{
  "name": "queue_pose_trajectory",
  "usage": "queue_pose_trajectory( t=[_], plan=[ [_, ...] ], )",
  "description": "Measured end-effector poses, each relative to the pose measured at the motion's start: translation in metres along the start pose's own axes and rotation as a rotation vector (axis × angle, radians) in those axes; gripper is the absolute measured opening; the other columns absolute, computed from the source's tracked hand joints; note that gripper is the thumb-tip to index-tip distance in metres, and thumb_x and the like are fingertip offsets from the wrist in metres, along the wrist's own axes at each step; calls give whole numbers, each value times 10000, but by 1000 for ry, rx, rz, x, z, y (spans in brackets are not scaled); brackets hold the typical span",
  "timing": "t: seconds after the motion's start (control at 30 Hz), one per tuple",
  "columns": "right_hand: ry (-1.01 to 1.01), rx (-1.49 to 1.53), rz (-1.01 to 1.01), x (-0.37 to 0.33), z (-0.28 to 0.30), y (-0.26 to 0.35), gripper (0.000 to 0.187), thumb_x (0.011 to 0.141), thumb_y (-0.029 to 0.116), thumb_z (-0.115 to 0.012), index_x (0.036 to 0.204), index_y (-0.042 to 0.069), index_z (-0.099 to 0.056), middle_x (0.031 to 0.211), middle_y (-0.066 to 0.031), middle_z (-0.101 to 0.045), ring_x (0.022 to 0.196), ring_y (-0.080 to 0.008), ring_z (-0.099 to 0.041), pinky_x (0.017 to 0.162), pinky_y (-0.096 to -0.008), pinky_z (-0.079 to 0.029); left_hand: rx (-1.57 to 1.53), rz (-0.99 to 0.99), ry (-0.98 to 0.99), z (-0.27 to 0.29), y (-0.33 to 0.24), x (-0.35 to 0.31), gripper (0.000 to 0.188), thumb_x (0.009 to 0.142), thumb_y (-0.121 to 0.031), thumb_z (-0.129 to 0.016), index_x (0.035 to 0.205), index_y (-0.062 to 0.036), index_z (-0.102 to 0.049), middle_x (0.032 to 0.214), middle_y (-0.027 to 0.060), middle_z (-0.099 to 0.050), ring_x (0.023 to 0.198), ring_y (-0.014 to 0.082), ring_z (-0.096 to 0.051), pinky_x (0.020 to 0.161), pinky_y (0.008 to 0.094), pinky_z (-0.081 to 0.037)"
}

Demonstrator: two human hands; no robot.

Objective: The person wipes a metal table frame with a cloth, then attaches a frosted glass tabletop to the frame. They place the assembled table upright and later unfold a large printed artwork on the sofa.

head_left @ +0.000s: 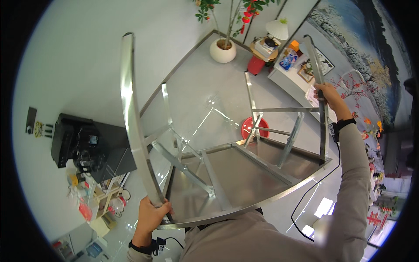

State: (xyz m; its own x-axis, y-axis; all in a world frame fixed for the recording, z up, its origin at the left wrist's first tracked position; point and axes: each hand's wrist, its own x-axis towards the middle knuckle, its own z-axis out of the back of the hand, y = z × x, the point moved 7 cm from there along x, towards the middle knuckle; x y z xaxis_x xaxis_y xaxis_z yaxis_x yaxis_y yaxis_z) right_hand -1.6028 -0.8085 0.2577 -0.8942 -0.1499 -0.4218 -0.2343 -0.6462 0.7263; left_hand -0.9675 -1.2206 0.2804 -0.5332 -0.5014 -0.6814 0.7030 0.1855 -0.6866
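A stainless steel table [244, 174] is tipped so that the underside of its top faces me, its near edge against my body. Its legs point up and away, with crossbars and braces between them. My left hand [152, 214] is closed round the foot of the left leg [129, 96], where it meets the tabletop corner. Higher up, my right hand [330, 96] grips the right leg [322, 126] partway along its length. Both wrists wear black straps with small boxes and cables.
Beyond the table a red basin [255, 128] is on the grey floor. A white plant pot [223, 50] stands in the far corner, near a small round side table [263, 49] and a white cabinet [291, 83]. On the left are a black machine [87, 144] and a cluttered shelf [104, 201].
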Motion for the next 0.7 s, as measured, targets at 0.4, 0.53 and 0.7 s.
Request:
queue_pose_trajectory(
  t=[0.4, 0.53, 0.7],
  plan=[
    [-8, -17, -57, 32, -1, -52, 291, 954, 344, -655, 1030, 64, -624, 872, -54, -685, 765, -163, -710, 483, -360, -432, -24, 9, -22, -21, -36, -3, 122, 823, -29, -713, 889, 20, -623, 724, 88, -682, 629, 180, -692, 617, 310, -562],
    [-5, -3, -87, 40, -4, -63, 231, 978, 295, -621, 985, 64, -608, 870, -62, -663, 748, -155, -689, 540, -317, -465, 26, -17, -7, -24, -47, -1, 116, 820, -27, -707, 887, 13, -621, 720, 85, -685, 627, 174, -695, 613, 300, -563],
    [3, 29, -66, 55, -8, -82, 227, 984, 296, -613, 977, 69, -599, 857, -39, -642, 733, -147, -658, 570, -316, -466, 0, 32, -39, -29, -55, -5, 177, 829, -26, -754, 913, 9, -601, 758, 57, -677, 667, 143, -698, 630, 285, -556]
  ],
)
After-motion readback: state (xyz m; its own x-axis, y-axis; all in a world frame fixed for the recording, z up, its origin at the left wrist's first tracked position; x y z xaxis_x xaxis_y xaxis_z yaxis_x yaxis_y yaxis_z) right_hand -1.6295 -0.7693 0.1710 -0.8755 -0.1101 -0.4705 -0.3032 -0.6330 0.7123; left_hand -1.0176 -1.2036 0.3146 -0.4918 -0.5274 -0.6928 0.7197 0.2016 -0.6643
